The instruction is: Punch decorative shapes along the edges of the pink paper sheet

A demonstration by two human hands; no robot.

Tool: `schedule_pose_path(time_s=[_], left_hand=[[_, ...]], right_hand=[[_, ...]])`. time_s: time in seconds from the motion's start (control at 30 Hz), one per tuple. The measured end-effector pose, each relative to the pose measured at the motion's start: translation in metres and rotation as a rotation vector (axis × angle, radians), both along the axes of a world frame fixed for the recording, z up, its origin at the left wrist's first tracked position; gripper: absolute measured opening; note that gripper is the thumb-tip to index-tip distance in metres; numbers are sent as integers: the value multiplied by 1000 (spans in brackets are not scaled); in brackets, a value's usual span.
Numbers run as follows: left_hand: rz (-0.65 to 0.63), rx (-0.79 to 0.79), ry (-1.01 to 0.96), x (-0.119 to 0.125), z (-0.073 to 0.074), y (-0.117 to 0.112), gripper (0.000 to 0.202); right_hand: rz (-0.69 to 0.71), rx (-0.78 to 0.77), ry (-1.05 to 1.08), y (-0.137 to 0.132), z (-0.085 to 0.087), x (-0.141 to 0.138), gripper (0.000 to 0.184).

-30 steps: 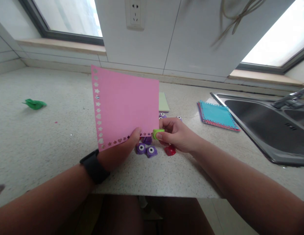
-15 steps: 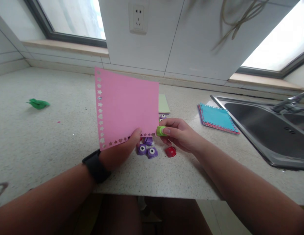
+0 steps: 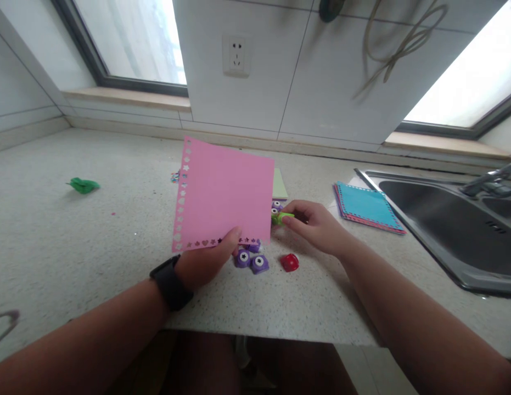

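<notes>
My left hand (image 3: 214,258) grips the lower edge of a pink paper sheet (image 3: 226,197), held up and tilted over the counter. Small shapes, such as stars and hearts, are cut out along its left and bottom edges. My right hand (image 3: 315,225) pinches a lime-green craft punch (image 3: 283,218) just right of the sheet, apart from its corner. Purple craft punches (image 3: 259,264) with star marks lie below the sheet, and a red craft punch (image 3: 290,262) lies to their right. More punches are partly hidden behind the paper.
A pale green paper stack (image 3: 280,184) lies behind the pink sheet. Blue and red punched sheets (image 3: 368,204) are piled beside the steel sink (image 3: 436,219) on the right. A crumpled green item (image 3: 83,185) rests on the speckled counter (image 3: 94,241) at left.
The lime-green punch has come off the pink sheet's lower right corner and moved right in my right hand. The sheet is tilted differently. The camera view has shifted slightly.
</notes>
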State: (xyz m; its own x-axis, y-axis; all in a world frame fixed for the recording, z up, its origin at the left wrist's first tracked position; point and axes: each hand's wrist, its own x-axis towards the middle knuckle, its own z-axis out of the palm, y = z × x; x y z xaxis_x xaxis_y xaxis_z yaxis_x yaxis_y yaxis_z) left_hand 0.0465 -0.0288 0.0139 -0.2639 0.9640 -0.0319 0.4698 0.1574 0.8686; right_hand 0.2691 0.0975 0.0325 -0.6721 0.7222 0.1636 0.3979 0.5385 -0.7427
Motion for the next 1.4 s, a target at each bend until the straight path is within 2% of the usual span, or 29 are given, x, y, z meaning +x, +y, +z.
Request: schedule_pose_path(time_s=[0.1, 0.2, 0.43, 0.77, 0.93, 1.0, 1.13, 1.2, 1.3, 1.4], left_hand=[[2, -60, -80, -2, -4, -1, 42], [-1, -76, -127, -4, -4, -3, 41], [-83, -62, -124, -8, 4, -6, 34], [-231, -25, -309, -11, -9, -5, 33], [-288, -9, -348, -12, -12, -4, 32], [-300, -1, -345, -12, -12, -4, 31], [-319, -5, -325, -11, -10, -4, 26], [-329, -29, -321, -10, -9, -4, 26], [-340, -49, -328, -11, -10, -4, 27], [-355, -42, -377, -11, -13, -2, 28]], right_hand=[[16, 220, -240, 2, 6, 5, 27], [43, 314, -406, 2, 11, 8, 28], [141, 322, -462, 1, 13, 9, 28], [164, 354, -512, 2, 17, 14, 31], [106, 395, -543, 4, 17, 18, 30], [87, 321, -417, 4, 17, 18, 36], [32, -10, 43, 3, 13, 15, 50], [31, -147, 181, 1, 9, 13, 53], [47, -255, 236, -3, 2, 9, 49], [14, -250, 226, -7, 0, 6, 40]])
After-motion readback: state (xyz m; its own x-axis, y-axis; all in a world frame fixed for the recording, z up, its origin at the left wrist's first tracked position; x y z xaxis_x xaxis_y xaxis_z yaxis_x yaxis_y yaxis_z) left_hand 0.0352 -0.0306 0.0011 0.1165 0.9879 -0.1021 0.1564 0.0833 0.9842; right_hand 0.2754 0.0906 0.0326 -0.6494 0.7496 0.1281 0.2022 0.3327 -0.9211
